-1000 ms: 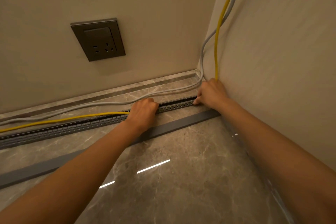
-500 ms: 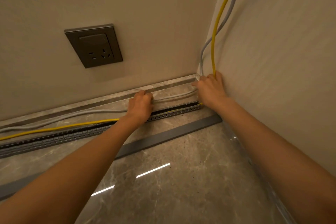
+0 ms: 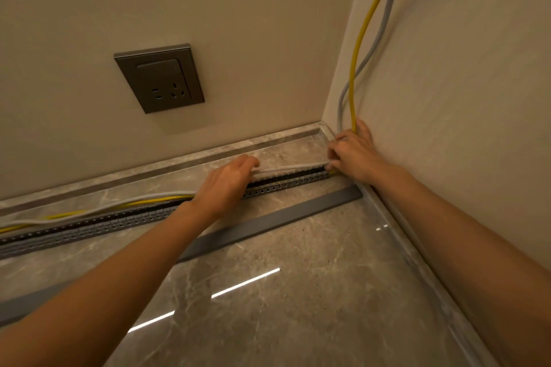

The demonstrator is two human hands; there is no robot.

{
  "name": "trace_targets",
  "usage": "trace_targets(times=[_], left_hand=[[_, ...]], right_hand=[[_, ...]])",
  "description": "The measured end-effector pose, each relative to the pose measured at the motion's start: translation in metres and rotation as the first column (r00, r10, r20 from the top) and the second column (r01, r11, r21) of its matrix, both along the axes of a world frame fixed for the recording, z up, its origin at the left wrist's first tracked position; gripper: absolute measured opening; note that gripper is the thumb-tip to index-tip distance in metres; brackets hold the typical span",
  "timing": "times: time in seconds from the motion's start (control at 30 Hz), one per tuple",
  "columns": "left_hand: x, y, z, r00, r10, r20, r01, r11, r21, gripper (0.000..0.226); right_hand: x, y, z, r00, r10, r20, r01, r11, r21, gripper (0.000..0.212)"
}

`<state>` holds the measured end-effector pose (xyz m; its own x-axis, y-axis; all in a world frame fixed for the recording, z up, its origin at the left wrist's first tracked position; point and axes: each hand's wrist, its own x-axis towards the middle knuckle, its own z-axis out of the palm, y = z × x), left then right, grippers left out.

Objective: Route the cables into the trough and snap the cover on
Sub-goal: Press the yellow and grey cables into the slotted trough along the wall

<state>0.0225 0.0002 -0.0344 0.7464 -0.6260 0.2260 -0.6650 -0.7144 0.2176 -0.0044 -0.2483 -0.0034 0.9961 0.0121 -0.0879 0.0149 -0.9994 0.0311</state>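
Lying on the floor: slotted trough (image 3: pixel 89 226), uncovered, running from the left edge to the right-hand corner.
Cover: grey strip (image 3: pixel 268 222) flat on the floor (image 3: pixel 298 322), just near of the trough and apart from it.
Socket: dark wall outlet (image 3: pixel 159 78) on the far wall, above the trough.
Left hand (image 3: pixel 226 182): over the trough's middle, fingers curled on the grey cable (image 3: pixel 286 168).
Grey cable: stretched between both hands along the trough's far edge.
Yellow cable (image 3: pixel 356 48): beside the grey one at left, climbing the corner at right.
Right hand (image 3: pixel 353 155): in the corner, fingers pinching the grey cable's end of the span, touching the wall.
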Motion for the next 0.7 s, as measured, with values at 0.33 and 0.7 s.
trace_targets(times=[0.33, 0.7], left_hand=[[-0.016, -0.001, -0.003, 1.0, 0.023, 0.002, -0.023, 0.986, 0.163, 0.016], [-0.024, -0.008, 0.01, 0.999, 0.028, -0.045, -0.014, 0.961, 0.275, 0.028]], right_hand=[[-0.009, -0.005, -0.003, 0.995, 0.032, -0.095, -0.02, 0.992, 0.127, 0.013], [-0.009, -0.003, -0.01, 0.996, 0.031, -0.079, -0.021, 0.993, 0.118, 0.012]])
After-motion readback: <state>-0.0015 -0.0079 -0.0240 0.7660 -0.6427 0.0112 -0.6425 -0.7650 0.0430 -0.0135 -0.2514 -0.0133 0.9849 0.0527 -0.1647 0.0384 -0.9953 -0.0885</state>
